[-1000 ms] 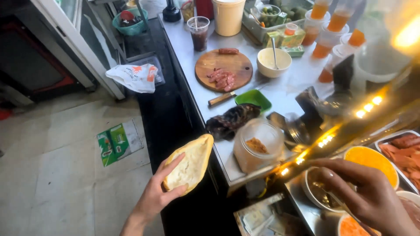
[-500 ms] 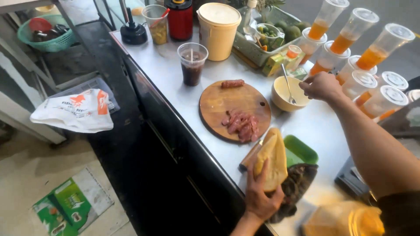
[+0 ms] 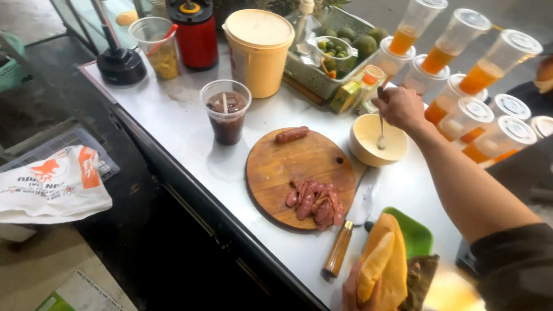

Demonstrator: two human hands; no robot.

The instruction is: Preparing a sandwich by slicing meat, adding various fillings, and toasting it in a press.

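Note:
My left hand [image 3: 360, 291] holds a split-open bread roll [image 3: 383, 266] upright at the bottom of the view, near the counter's front edge. My right hand [image 3: 400, 106] grips the handle of a metal spoon [image 3: 381, 131] that dips into a cream-coloured bowl of pale sauce [image 3: 377, 140]. Left of the bowl lies a round wooden cutting board [image 3: 299, 175] with sliced red sausage [image 3: 314, 200] near its front and one whole sausage [image 3: 291, 135] at its back edge.
A knife with a wooden handle [image 3: 339, 249] lies beside the board, and a green tray [image 3: 413, 234] sits behind the roll. Lidded cups of orange drink [image 3: 461, 57], a yellow tub [image 3: 258, 52], a dark drink cup [image 3: 226, 111], a basket of limes [image 3: 340, 49] and a red blender [image 3: 196, 31] line the steel counter [image 3: 178, 138].
The view has swung from the lit tray area to the counter. My right hand went to the spoon in the bowl. My left hand carried the roll up beside the cutting board.

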